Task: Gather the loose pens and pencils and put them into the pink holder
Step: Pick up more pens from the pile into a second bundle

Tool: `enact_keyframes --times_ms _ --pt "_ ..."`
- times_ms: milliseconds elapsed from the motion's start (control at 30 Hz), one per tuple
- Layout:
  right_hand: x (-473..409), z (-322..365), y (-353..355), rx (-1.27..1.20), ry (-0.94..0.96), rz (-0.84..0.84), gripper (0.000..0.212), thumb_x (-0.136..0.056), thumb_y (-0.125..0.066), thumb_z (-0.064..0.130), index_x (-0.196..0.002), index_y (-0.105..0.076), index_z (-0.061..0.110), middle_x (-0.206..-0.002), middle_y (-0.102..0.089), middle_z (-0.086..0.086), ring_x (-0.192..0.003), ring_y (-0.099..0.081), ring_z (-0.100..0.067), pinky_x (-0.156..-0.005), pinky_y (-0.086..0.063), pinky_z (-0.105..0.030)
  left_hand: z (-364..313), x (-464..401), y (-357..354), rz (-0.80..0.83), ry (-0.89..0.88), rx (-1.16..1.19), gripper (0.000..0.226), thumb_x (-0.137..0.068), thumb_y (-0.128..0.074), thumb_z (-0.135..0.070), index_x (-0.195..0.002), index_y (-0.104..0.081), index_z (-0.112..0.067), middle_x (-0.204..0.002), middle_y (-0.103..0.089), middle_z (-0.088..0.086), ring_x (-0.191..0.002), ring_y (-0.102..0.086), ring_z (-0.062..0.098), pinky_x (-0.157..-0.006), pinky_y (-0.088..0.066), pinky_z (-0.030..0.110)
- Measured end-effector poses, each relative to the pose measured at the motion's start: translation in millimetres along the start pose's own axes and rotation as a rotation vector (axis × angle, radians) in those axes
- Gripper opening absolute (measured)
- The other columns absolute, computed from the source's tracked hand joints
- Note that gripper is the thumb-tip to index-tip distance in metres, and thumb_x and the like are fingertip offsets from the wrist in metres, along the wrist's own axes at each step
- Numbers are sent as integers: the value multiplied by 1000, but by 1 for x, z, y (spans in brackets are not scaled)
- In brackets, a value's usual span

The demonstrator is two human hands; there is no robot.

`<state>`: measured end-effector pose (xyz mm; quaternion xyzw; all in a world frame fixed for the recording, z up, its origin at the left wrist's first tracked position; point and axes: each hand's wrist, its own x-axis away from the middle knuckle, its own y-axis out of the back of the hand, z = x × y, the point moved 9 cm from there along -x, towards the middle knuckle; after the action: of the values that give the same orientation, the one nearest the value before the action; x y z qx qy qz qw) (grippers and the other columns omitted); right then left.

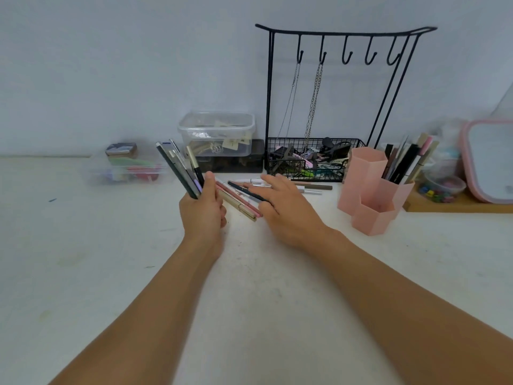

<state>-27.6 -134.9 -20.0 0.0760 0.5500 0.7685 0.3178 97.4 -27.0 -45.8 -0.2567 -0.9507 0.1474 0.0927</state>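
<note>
- On the far left of the surface (83, 245) there is wide free room; only a clear case (125, 170) with small coloured things stands near the wall, well apart from the hands.
- The left hand (204, 215) is raised a little above the surface and its fingers (212, 187) are closed around a bundle of pens (180, 169). The bundle points up and away to the left, I think so that the collected pens stay together and do not get in the way of the other hand.
- Behind it a clear box (216, 133) sits on a dark box (255, 157) against the wall, so there is not much room to push things backward.
- Between the hands, loose pens and pencils (238, 201) lie flat on the surface, some across each other.
- The right hand (286, 209) is low over them, fingers spread and open, holding nothing; it seems ready to take the next one.
- More loose pens (313, 187) lie beyond it, just in front of the black wire rack (311, 159).
- The pink holder (372, 190) stands to the right, near the rack, and its tall compartment already has several pens. The path from the hands to it looks free.
- Further right, a wooden tray (458, 208) and a pink-rimmed mirror (488, 159) close this side.
</note>
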Motion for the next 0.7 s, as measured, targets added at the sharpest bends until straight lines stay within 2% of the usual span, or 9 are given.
enact_keyframes --times_ms 67,133,267,433,500,567,633,667,700 --pt "-9 6 -11 87 44 76 51 -104 -30 31 -154 -37 30 -167 -20 2 -155 -5 -22 -125 -10 -44 0 0 -1 4 -6 9 40 -101 -61 -37 -68 -45 -20 -48 -37 -7 -40 -28 8 -37 -23 22" --pt "-17 9 -19 154 73 147 51 -105 -27 34 -155 -35 30 -168 -17 4 -156 0 -23 -125 -8 -47 0 0 -2 10 -10 9 41 -100 -62 -36 -67 -44 -20 -49 -36 -6 -39 -28 8 -38 -23 22" --pt "-24 8 -25 184 102 223 51 -105 -25 33 -154 -37 32 -167 -18 7 -156 -3 -22 -125 -10 -49 1 -2 -2 8 -7 17 40 -100 -63 -35 -69 -44 -19 -50 -37 -5 -40 -28 9 -38 -23 21" --pt "-12 4 -19 267 153 215 50 -105 -23 38 -150 -43 31 -167 -18 9 -155 -7 -23 -124 -14 -46 1 0 -4 14 -14 -20 37 -100 -62 -36 -72 -46 -19 -52 -38 -4 -41 -30 8 -38 -24 21" --pt "0 4 -11 329 196 166 47 -105 -26 40 -140 -55 30 -166 -23 7 -154 -12 -24 -122 -17 -44 1 0 -4 19 -13 -28 35 -100 -62 -36 -73 -48 -19 -53 -38 -4 -42 -31 8 -38 -25 21" --pt "12 2 -2 311 188 110 46 -103 -29 43 -123 -69 30 -159 -38 5 -150 -25 -22 -120 -27 -43 2 0 -5 25 -8 -40 35 -100 -61 -36 -73 -49 -19 -54 -38 -4 -43 -31 8 -38 -26 21" --pt "17 2 10 228 179 20 46 -99 -33 43 -101 -75 25 -137 -60 3 -129 -47 -19 -105 -44 -42 2 0 -6 29 -5 -60 34 -101 -61 -37 -74 -49 -19 -54 -39 -4 -43 -31 8 -38 -27 20" --pt "18 5 17 186 177 -21 41 -99 -37 40 -101 -75 24 -124 -65 4 -116 -52 -17 -97 -48 -40 3 0 -7 33 -8 -68 34 -101 -61 -37 -74 -50 -19 -53 -39 -4 -43 -32 8 -38 -28 20" --pt "15 7 21 148 172 -34 33 -100 -44 36 -109 -72 24 -118 -65 4 -110 -53 -16 -95 -49 -38 2 0 -7 40 -13 -73 35 -100 -61 -36 -73 -49 -19 -53 -40 -4 -43 -32 8 -39 -28 21"
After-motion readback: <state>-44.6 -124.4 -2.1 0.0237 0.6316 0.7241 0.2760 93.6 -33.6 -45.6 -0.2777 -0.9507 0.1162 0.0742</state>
